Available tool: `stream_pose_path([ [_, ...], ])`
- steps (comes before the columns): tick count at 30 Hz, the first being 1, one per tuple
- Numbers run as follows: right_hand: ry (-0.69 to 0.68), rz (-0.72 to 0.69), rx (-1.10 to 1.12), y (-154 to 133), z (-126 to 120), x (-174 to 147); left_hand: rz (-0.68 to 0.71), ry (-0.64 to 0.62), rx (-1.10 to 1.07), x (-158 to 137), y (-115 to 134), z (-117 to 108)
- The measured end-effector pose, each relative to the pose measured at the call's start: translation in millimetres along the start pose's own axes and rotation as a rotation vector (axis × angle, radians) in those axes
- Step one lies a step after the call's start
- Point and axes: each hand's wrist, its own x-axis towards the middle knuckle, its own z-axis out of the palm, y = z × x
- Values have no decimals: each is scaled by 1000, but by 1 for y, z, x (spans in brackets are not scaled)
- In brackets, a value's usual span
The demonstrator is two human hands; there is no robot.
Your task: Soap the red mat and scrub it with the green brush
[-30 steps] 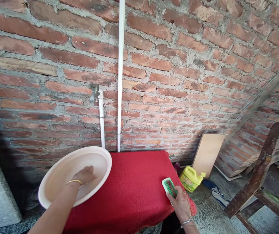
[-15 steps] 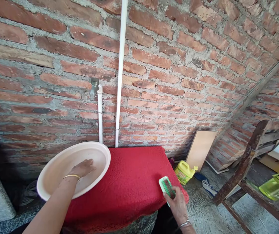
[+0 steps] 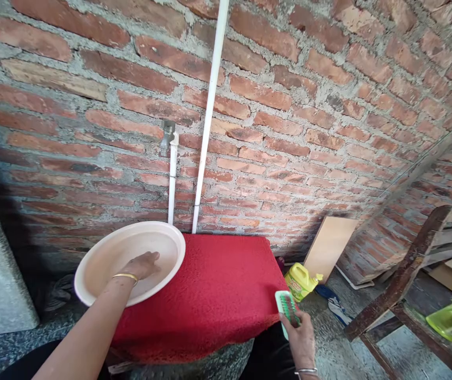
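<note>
Down in the head view, the left arm stretches forward from the lower left, elbow low, wrist carrying a gold bangle, and the left hand [image 3: 141, 265] lies palm-down inside the cream basin [image 3: 99, 258]. Its fingers are loosely spread and flat against the basin's inner floor, a slack grip closed on nothing. The basin sits tilted on the left end of the bench, overlapping the red cloth [image 3: 213, 295] that covers it, just under the tap [image 3: 167, 134] and its white pipe [image 3: 209, 116] on the brick wall.

The right hand [image 3: 303, 338] comes up from the bottom edge, wrist bent slightly, a silver bangle on it. Its grip is wrapped around the lower end of a green scrubbing brush [image 3: 288, 309], bristles apparently facing up, though the angle is poor. The brush hangs at the cloth's right front corner, near a yellow jug [image 3: 300, 282] on the floor.
</note>
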Motion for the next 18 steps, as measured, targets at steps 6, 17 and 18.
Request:
stream_pose_path([
  [6, -189, -354, -1, -37, 30, -27, 24, -33, 53, -9, 9, 2],
  [17, -18, -84, -250, -1, -15, 33, 24, -30, 30, -25, 23, 5],
  [18, -38, -118, -223, -8, -10, 29, 20, -27, 44, -26, 24, 4],
])
